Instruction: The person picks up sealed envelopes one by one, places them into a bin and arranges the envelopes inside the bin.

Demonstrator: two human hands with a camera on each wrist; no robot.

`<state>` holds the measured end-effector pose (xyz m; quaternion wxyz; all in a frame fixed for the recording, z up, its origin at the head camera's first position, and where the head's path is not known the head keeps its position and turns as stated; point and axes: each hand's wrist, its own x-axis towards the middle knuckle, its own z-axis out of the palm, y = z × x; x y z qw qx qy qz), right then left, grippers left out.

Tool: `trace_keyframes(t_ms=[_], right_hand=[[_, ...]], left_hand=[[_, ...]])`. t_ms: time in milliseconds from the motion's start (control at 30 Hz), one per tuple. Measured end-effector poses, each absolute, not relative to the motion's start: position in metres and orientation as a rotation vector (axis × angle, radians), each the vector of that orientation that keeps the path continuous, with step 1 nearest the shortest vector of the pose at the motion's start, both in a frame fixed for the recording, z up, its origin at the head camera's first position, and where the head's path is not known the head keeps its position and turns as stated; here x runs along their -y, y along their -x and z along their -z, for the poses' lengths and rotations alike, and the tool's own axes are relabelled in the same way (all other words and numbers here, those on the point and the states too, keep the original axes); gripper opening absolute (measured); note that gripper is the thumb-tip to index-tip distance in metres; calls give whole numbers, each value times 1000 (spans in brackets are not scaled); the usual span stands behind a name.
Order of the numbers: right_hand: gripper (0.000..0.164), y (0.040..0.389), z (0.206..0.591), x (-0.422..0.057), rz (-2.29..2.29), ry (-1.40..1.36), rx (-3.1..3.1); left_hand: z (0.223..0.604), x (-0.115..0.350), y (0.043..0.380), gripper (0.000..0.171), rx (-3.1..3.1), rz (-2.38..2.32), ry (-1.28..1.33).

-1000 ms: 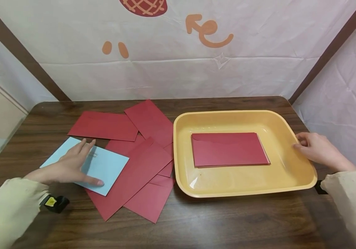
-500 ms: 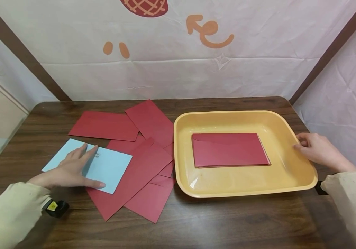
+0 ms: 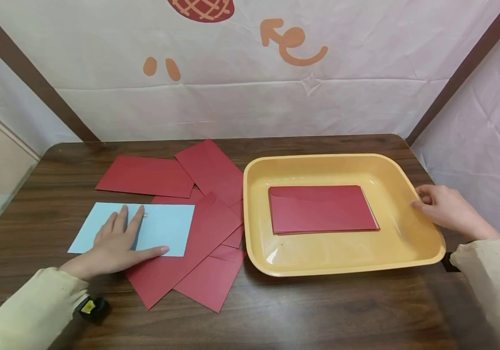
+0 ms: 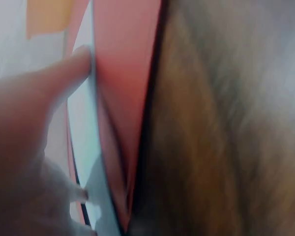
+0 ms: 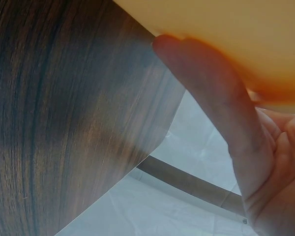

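Left hand [image 3: 116, 248], fingers spread, rests on light-blue paper [image 3: 164, 228] toward the surface's [image 3: 298, 316] left edge, overlapping loose red envelopes [image 3: 171, 272]. Right hand [image 3: 448, 209] pinches the yellow tray [image 3: 407, 233] near the surface's right edge; a red envelope stack [image 3: 324, 209] lies inside the tray.

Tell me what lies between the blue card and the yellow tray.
Several loose red envelopes: the head view shows them overlapping, from partly under the blue card across to the left edge of the yellow tray.
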<state>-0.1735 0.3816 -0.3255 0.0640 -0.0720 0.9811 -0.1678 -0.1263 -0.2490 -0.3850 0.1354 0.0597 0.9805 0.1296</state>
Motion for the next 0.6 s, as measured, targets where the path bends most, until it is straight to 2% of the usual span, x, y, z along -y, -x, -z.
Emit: trace_keyframes(t_ms=[300,600], right_hand=[[35,174,325,-381,513,209,-2954],[35,173,325,-381,518,204,-2956]], left_hand=[[385,235,121,115,-2831,-425,-105],[386,242,122,98,-2893,-533,-79]])
